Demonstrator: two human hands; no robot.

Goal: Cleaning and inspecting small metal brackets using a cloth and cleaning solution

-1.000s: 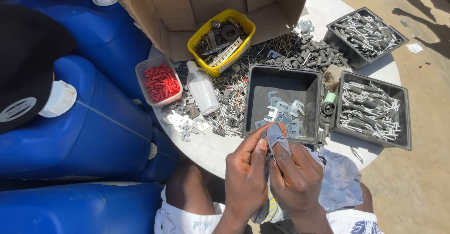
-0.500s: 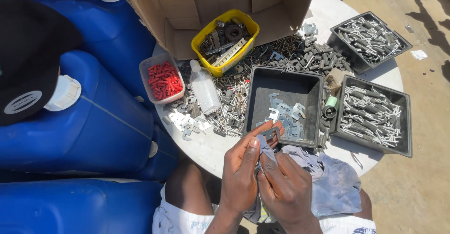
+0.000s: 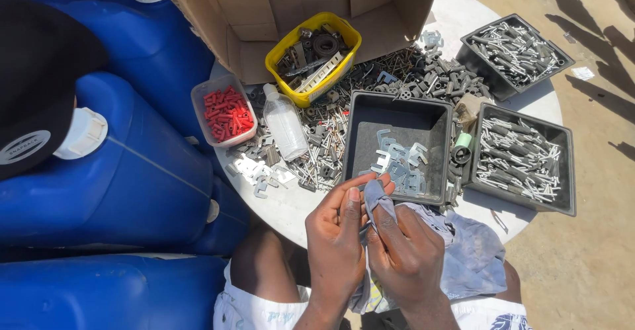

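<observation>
Cloth [image 3: 463, 257], grey-blue and crumpled, pinched by left hand [image 3: 337, 237] and right hand [image 3: 403, 257] just below 1 of 3 black trays [image 3: 370, 108].

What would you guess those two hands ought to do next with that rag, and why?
Probably drop the wiped piece into the dark tray just ahead, though the piece itself is hidden. The left hand and right hand pinch a grey cloth together, seemingly around something small, and that tray already holds similar flat metal clips, right beyond the fingertips.
</observation>
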